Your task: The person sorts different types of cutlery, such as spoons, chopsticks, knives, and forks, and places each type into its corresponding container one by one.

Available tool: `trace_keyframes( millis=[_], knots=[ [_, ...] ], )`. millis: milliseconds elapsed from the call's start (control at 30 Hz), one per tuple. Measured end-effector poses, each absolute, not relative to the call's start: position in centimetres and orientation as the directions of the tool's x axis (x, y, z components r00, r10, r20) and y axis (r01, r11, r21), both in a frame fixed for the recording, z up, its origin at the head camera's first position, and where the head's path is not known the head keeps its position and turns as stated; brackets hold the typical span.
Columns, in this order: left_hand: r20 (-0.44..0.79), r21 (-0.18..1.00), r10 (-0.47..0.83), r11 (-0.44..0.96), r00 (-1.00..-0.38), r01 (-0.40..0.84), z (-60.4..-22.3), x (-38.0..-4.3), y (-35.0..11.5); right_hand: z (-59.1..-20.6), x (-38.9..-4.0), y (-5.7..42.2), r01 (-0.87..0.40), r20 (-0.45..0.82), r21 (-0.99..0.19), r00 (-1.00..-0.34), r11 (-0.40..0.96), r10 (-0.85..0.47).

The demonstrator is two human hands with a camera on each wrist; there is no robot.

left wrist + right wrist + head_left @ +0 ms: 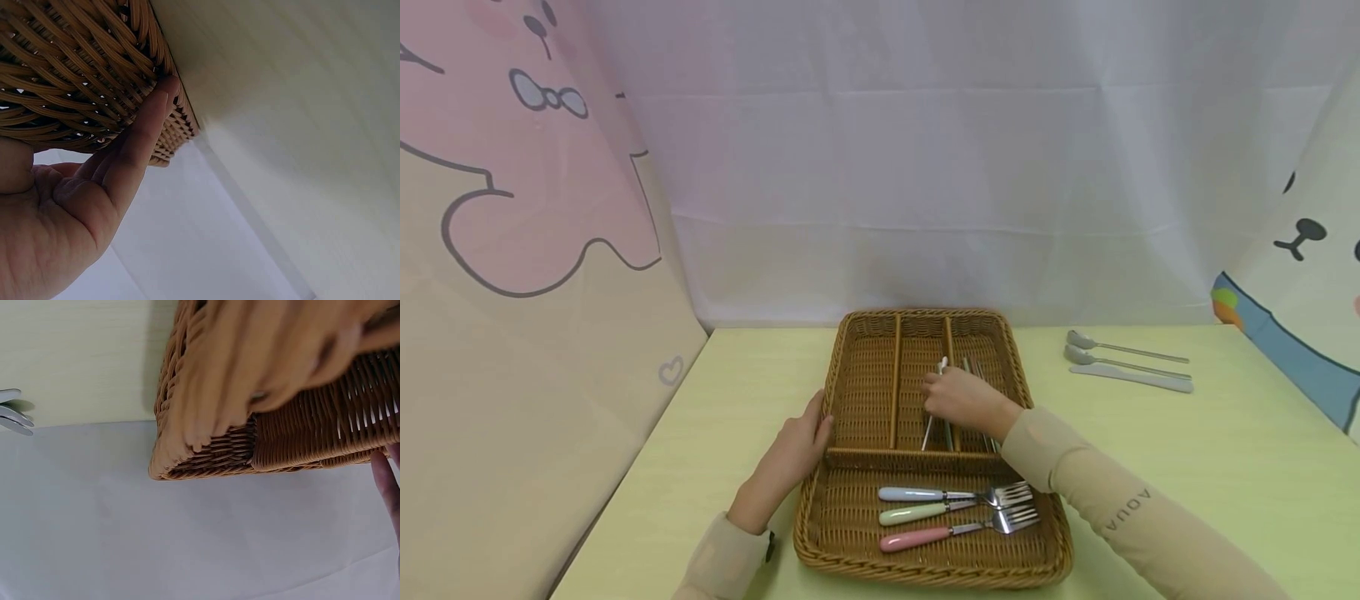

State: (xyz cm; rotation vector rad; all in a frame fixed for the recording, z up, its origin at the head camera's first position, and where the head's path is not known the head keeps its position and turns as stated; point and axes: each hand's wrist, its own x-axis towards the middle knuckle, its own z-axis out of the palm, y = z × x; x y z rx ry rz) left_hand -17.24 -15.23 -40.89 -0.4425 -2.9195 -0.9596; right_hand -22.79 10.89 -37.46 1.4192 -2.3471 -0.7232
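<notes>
A brown wicker cutlery basket lies on the table, its back half split into three compartments by two dividers. My right hand reaches into the middle compartment, fingers curled round a thin white stick that looks like a chopstick; its white end shows above the fingers. More thin sticks lie in the right compartment, partly behind the hand. Along the basket's left outer wall rests my left hand, fingers straight against the weave. Three forks with blue, green and pink handles lie in the wide front compartment.
Two metal spoons and a table knife lie on the pale yellow table right of the basket. A white cloth hangs behind the table. Printed cartoon cloths stand at the left and right sides.
</notes>
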Motion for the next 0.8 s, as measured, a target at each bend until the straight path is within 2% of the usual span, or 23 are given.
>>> trace_keyframes(
  millis=[800],
  knots=[
    [0.16,0.567,0.253,0.768,-0.954,0.298,-40.76,-17.08,-15.22,-36.76,-22.92,11.6,-0.725,0.136,0.407,-0.554,0.556,-0.821]
  ],
)
